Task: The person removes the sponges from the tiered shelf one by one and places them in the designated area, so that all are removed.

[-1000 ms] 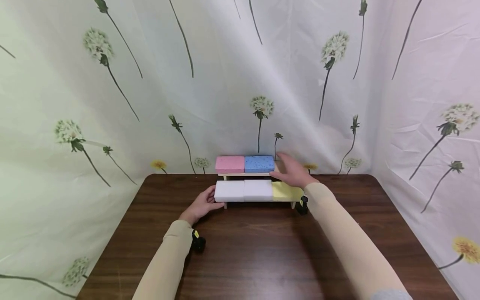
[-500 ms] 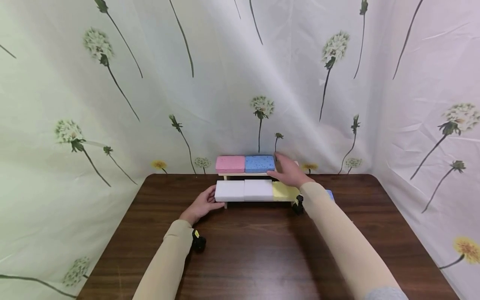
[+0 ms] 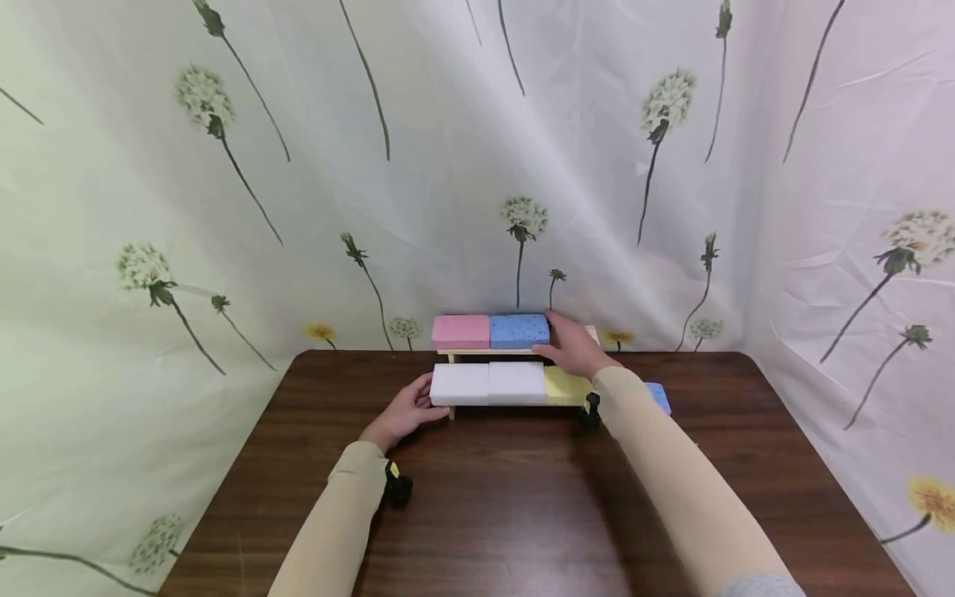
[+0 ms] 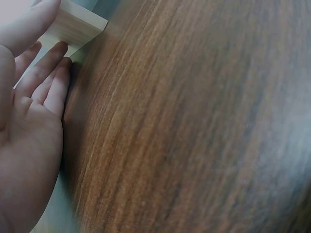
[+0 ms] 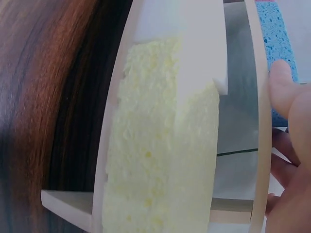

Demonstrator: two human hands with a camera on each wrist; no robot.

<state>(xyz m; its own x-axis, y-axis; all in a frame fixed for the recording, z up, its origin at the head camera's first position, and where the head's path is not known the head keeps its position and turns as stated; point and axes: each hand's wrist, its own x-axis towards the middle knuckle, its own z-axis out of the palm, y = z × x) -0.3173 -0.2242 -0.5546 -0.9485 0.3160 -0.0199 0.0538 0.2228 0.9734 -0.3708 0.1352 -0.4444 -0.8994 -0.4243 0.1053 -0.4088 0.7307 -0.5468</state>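
Observation:
A two-step wooden rack (image 3: pixel 452 412) carries sponges in two rows. On the upper step, a pink sponge (image 3: pixel 461 332) and a speckled blue sponge (image 3: pixel 519 331) lie side by side. Two white sponges (image 3: pixel 459 384) and a yellow sponge (image 3: pixel 567 385) line the lower step. My right hand (image 3: pixel 578 344) holds the blue sponge at its right end, the thumb (image 5: pixel 282 80) on its front side and fingers behind. My left hand (image 3: pixel 403 410) touches the rack's left end, its fingers (image 4: pixel 54 87) fairly straight and its thumb along the front.
Another blue sponge (image 3: pixel 658 396) lies right of the rack, partly hidden by my right sleeve (image 3: pixel 671 468). The rack stands near the back edge of a dark wooden table (image 3: pixel 492 514). A flower-printed cloth (image 3: pixel 448 207) hangs behind it.
My right hand has shifted slightly left against the blue sponge's end. More of the other blue sponge shows past my right sleeve. My left hand stays in place.

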